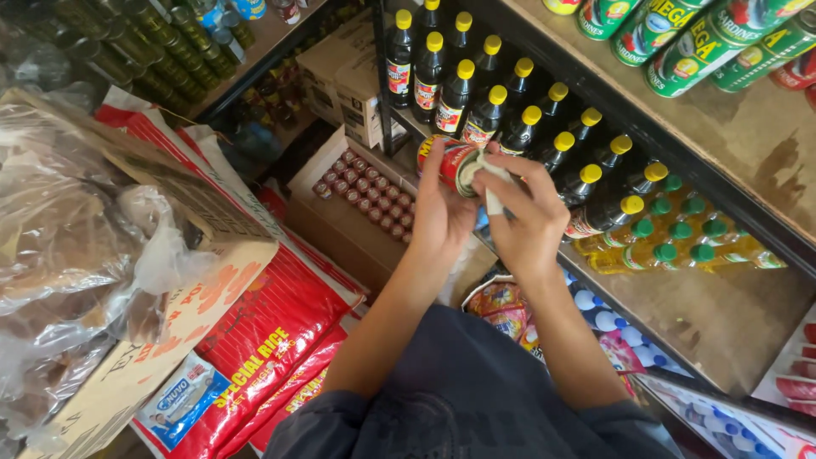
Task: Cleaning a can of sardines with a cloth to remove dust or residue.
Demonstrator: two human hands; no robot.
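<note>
My left hand [438, 212] grips a small red tin can [444, 161], held on its side with its metal end toward my right hand. My right hand [527, 217] presses a small white cloth [493, 183] against that end of the can. Both hands are raised in front of a shelf [722, 314] lined with dark sauce bottles with yellow caps [489, 106] and yellow-liquid bottles with green caps [680, 242].
Green tin cans [697, 38] lie on the upper right shelf. An open carton of small red-topped cans [365, 191] stands below my hands. Red rice sacks [272, 331] and a cardboard box with plastic bags [102, 246] fill the left side. Packets [501, 306] lie lower down.
</note>
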